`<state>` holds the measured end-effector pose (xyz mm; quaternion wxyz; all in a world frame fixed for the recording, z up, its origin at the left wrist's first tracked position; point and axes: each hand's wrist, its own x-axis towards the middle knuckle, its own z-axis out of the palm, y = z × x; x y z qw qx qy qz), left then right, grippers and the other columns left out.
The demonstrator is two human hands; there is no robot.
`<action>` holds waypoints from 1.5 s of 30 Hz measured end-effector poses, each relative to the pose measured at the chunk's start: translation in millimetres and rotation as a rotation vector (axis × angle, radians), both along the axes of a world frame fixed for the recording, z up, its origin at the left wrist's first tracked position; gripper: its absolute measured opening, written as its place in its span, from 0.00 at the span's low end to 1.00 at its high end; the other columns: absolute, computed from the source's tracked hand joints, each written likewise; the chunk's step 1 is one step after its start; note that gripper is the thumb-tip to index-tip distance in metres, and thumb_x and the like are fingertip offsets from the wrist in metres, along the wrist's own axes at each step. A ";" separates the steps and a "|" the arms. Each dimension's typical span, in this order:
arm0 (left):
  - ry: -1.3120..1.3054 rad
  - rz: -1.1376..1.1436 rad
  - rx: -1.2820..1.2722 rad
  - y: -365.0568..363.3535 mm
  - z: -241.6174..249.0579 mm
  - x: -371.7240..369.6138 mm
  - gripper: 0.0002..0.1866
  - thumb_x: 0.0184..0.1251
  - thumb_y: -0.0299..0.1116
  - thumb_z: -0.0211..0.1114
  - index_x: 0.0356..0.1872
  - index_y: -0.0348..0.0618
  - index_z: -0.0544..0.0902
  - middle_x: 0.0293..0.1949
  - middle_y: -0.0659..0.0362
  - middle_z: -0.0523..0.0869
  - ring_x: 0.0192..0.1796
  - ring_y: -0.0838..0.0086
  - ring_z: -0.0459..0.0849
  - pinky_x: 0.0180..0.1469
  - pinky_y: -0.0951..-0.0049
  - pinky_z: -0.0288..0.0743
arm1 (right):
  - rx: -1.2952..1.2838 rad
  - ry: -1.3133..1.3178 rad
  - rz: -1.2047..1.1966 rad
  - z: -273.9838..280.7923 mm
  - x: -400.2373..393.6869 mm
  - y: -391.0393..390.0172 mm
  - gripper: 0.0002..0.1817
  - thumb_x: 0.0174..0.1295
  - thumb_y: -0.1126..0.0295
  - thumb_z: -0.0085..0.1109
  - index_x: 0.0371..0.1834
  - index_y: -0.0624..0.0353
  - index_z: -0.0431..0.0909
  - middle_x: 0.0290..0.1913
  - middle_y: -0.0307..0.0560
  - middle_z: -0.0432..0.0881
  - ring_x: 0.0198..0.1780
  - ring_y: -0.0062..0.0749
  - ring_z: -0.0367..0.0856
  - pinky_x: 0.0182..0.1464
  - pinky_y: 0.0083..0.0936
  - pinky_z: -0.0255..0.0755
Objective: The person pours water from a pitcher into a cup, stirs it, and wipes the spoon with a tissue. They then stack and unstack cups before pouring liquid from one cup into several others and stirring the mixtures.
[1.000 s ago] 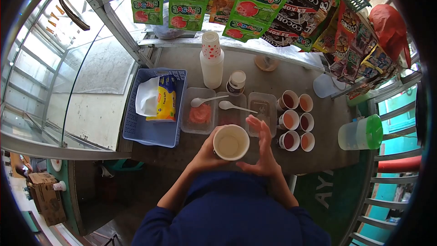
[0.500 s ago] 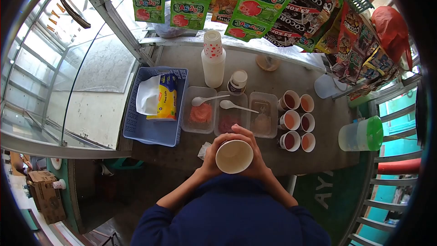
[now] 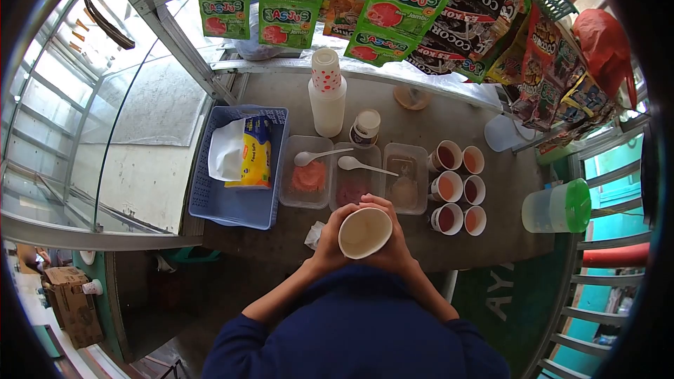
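Observation:
Between both hands I hold a paper cup [image 3: 365, 233], its open mouth facing up toward me and its inside pale. My left hand [image 3: 330, 244] wraps its left side; my right hand [image 3: 394, 247] wraps the right, with fingers meeting at the far side. Just beyond are three clear plastic tubs: one with orange powder [image 3: 307, 177], one with dark pinkish powder [image 3: 351, 193], and one with brownish powder [image 3: 404, 193]. White spoons [image 3: 319, 155] lie across the first two tubs. A crumpled white tissue [image 3: 314, 235] sits left of my left hand.
Several paper cups of red and orange drink [image 3: 446, 188] stand in two columns at right. A blue basket [image 3: 232, 214] holds a tissue pack. Behind the tubs rise stacked cups [image 3: 327, 105]; a green-lidded jug [image 3: 558, 208] is far right. Drink sachets [image 3: 404, 7] hang above.
The cup has shifted slightly up and right, and its mouth has tilted. Both hands have moved with it and still hold it.

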<state>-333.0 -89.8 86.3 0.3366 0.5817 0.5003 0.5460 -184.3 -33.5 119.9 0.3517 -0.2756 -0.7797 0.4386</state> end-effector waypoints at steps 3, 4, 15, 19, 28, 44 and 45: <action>-0.043 0.067 -0.055 -1.7 -6.0 1.0 0.37 0.43 0.27 0.77 0.57 0.39 0.67 0.50 0.50 0.79 0.50 0.60 0.82 0.50 0.68 0.76 | -0.080 -0.224 0.085 11.7 6.1 10.7 0.51 0.35 0.56 0.80 0.65 0.56 0.63 0.66 0.54 0.60 0.71 0.48 0.55 0.69 0.42 0.54; -0.075 0.131 -0.085 -1.1 -6.6 1.0 0.37 0.43 0.27 0.77 0.57 0.39 0.67 0.49 0.51 0.79 0.50 0.62 0.82 0.51 0.68 0.76 | -0.079 -0.222 0.081 10.0 9.9 19.7 0.51 0.35 0.56 0.80 0.65 0.56 0.63 0.66 0.54 0.60 0.71 0.48 0.55 0.69 0.42 0.54; -0.220 0.416 -0.091 15.0 3.2 -40.4 0.28 0.47 0.24 0.75 0.51 0.36 0.74 0.44 0.58 0.81 0.47 0.75 0.79 0.51 0.73 0.73 | -0.119 -0.826 -0.363 -70.1 12.8 89.8 0.43 0.49 0.53 0.68 0.69 0.47 0.58 0.48 0.51 0.75 0.51 0.51 0.72 0.54 0.48 0.66; -0.256 0.430 -0.096 14.4 -3.8 -47.4 0.28 0.48 0.26 0.74 0.52 0.36 0.73 0.46 0.58 0.80 0.48 0.74 0.79 0.52 0.73 0.72 | -0.179 -0.462 -0.372 -58.7 5.7 92.6 0.33 0.53 0.62 0.66 0.63 0.53 0.66 0.29 0.46 0.81 0.29 0.38 0.80 0.40 0.32 0.75; -0.468 0.222 -0.212 6.5 -11.1 -36.4 0.36 0.48 0.30 0.75 0.57 0.37 0.64 0.51 0.54 0.75 0.55 0.70 0.76 0.58 0.70 0.70 | -0.218 -0.054 -0.096 -75.4 -16.5 88.8 0.12 0.64 0.70 0.55 0.50 0.57 0.80 0.35 0.48 0.83 0.34 0.30 0.82 0.35 0.25 0.73; -0.572 0.206 -0.244 9.2 -1.5 -43.5 0.36 0.50 0.30 0.67 0.61 0.37 0.61 0.49 0.52 0.77 0.53 0.68 0.78 0.57 0.69 0.71 | -0.331 0.119 -0.455 -82.4 28.0 57.2 0.16 0.72 0.63 0.46 0.41 0.64 0.80 0.30 0.38 0.81 0.27 0.14 0.71 0.30 0.13 0.65; -0.452 0.202 -0.245 10.4 -10.7 -47.3 0.35 0.50 0.31 0.68 0.60 0.36 0.63 0.49 0.52 0.79 0.52 0.68 0.79 0.56 0.69 0.72 | -0.351 0.110 -0.449 -84.1 28.2 54.5 0.16 0.72 0.63 0.46 0.41 0.64 0.80 0.30 0.38 0.81 0.27 0.13 0.71 0.30 0.13 0.65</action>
